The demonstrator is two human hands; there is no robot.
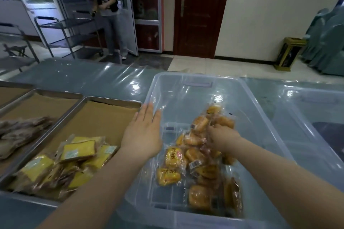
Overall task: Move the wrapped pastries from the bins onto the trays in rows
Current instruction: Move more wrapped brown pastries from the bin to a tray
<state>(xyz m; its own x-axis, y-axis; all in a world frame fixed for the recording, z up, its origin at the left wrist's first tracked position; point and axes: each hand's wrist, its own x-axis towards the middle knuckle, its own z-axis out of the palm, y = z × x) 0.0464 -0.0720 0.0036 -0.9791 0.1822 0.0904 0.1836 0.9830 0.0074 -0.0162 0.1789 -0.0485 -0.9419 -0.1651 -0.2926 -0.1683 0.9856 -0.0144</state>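
The right hand [222, 138] gripped clear-wrapped golden pastries [195, 156] heaped inside the clear plastic bin [186, 95]. The left hand [143, 132] hovered, spread flat, over the bin's left wall, beside a cardboard-lined metal tray [115, 100].

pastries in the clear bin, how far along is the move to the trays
Done: a loose heap of yellow packs lies on the nearest tray, not in rows. In hand: the right hand grips orange pastries in the clear bin; the left hand hovers open. Left: the bin's remaining pile, plus forming rows.

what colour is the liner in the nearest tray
The liner is plain brown; the head view shows it.
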